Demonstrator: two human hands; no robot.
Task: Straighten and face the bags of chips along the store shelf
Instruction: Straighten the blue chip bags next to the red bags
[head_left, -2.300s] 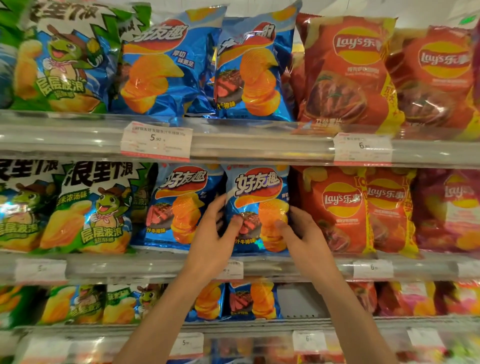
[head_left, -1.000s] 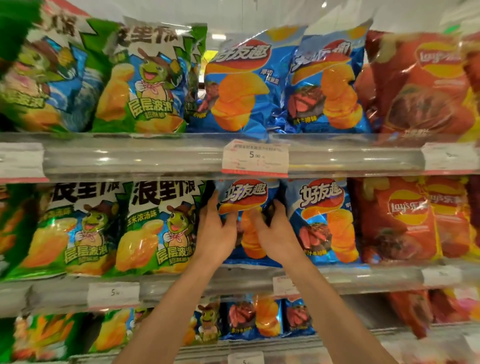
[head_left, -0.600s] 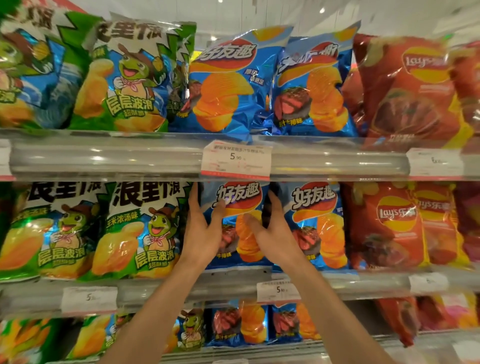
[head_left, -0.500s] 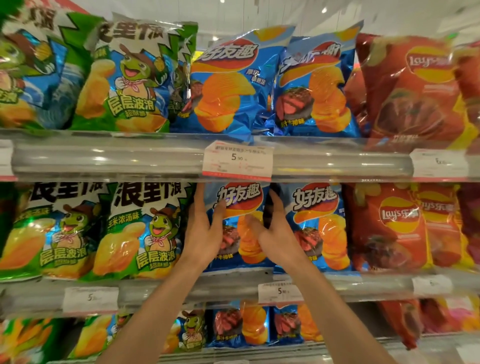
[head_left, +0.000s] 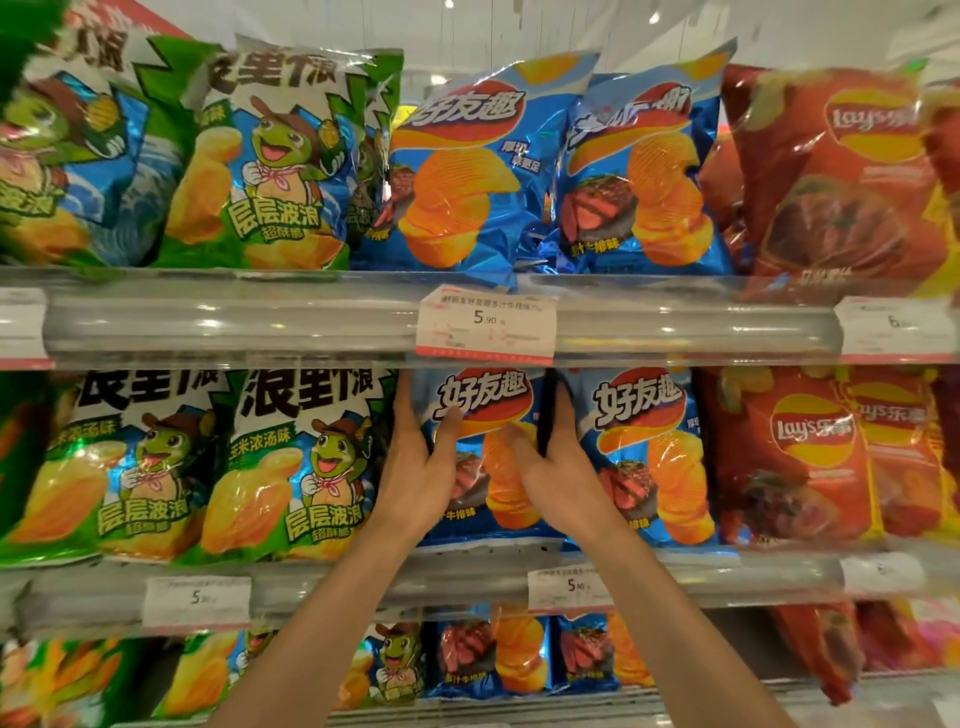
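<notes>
both arms raised; left hand (head_left: 415, 478) and right hand (head_left: 558, 480) clasp edges of blue chip bag (head_left: 485, 457), thumbs across front, upright on middle shelf (head_left: 467, 574).

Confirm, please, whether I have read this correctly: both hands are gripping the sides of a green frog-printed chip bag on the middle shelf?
Not quite: the head view shows the left hand and right hand gripping a blue foil chip bag, not a green one. It does stand on the middle shelf.
</notes>
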